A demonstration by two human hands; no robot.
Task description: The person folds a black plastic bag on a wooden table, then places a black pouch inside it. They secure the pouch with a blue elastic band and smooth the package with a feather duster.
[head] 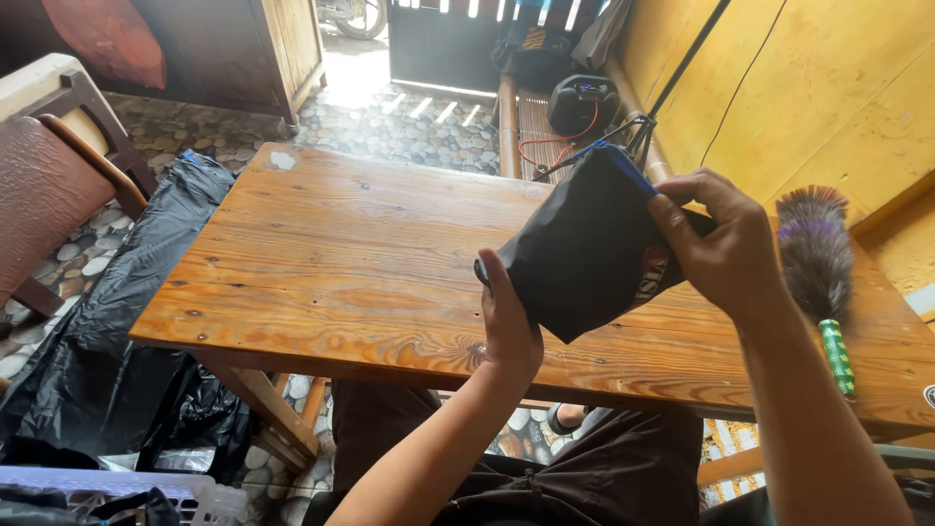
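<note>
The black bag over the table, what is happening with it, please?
A seated person holds a black bag with blue trim above a wooden table. The left hand grips its lower edge, and the right hand pinches the upper corner. A feather duster with a green handle lies on the table at the right.

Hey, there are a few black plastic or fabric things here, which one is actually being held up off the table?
The small black pouch with blue trim, gripped by both hands above the wooden table. The black plastic sheeting just lies on the floor at left.
</note>
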